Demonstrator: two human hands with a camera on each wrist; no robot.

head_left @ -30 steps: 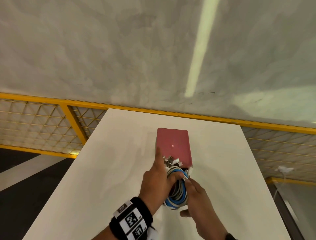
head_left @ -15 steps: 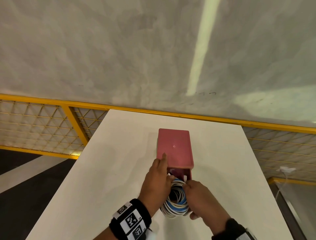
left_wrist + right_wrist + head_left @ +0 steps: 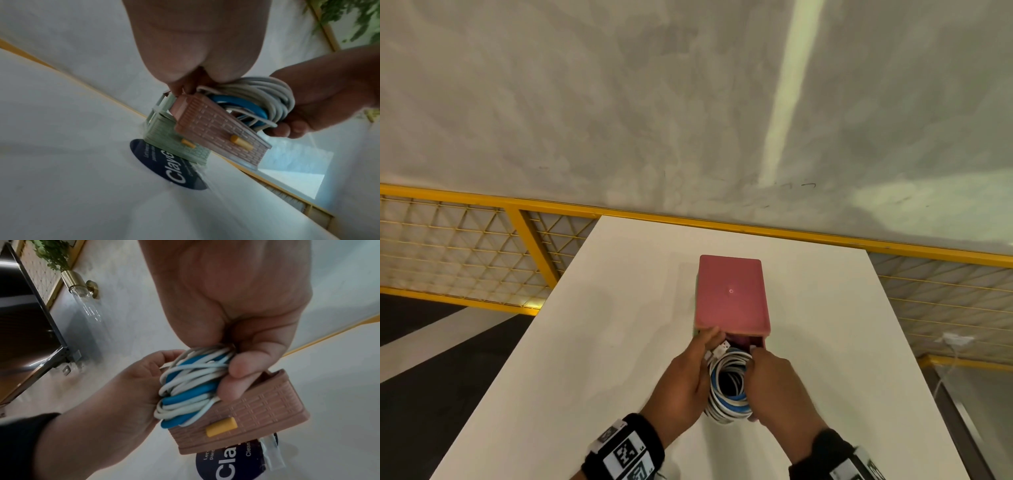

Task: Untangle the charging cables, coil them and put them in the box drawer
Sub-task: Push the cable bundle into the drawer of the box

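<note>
A coil of white and blue charging cables [image 3: 729,389] sits in the pulled-out pink drawer [image 3: 756,341] of the pink box [image 3: 731,294]. My left hand [image 3: 686,380] cups the coil's left side, its fingertips reaching the box's front edge. On the coil's right side, my right hand [image 3: 774,387] grips it. In the right wrist view the right hand [image 3: 240,369] pinches the coil [image 3: 189,389] above the drawer front [image 3: 257,410], which has a yellow knob [image 3: 221,426]. The left wrist view shows the coil [image 3: 257,100] over the pink drawer [image 3: 220,129].
The box stands mid-way along a white table [image 3: 602,342]; a green drawer [image 3: 176,141] sits closed below the pink one. A dark round sticker [image 3: 170,167] lies on the table under the box. A yellow mesh rail [image 3: 482,240] borders the table's far side.
The coil has gone from in front of the box down into the open drawer. The right hand shifted to the coil's right side; the left hand's fingers slid to the box front.
</note>
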